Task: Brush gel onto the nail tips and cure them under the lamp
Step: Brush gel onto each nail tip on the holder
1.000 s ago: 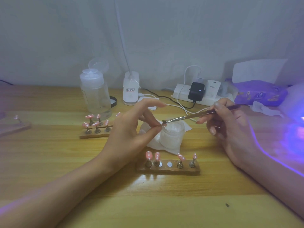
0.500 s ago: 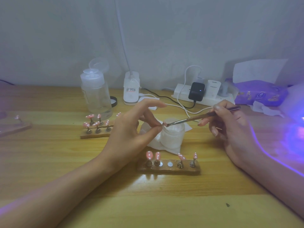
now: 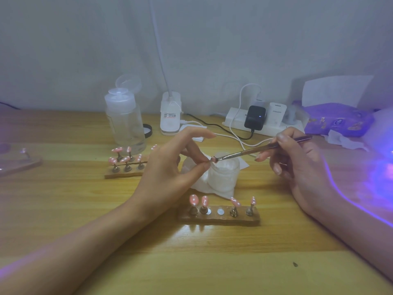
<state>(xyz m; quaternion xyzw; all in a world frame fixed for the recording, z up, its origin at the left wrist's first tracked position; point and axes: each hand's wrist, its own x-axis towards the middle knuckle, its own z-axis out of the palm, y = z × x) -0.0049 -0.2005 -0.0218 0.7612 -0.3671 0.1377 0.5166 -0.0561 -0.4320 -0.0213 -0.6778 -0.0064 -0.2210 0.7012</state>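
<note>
The left hand (image 3: 168,167) pinched a small pink nail tip (image 3: 212,159) on its metal peg between thumb and forefinger, the other fingers spread loose, just above the frosted white jar (image 3: 225,175). The right hand (image 3: 297,165) gripped the slim, dark-handled gel brush (image 3: 255,149) like a pen. The brush's long axis ran from two o'clock at the right hand down to eight o'clock, its bristles apparently touching the tip, while the purple-glowing curing lamp (image 3: 385,135) sat at three o'clock on the wooden worktop (image 3: 148,262), nearer the right hand.

Bare forearms and bare hands (image 3: 163,173), longish natural fingernails (image 3: 277,168)
</note>
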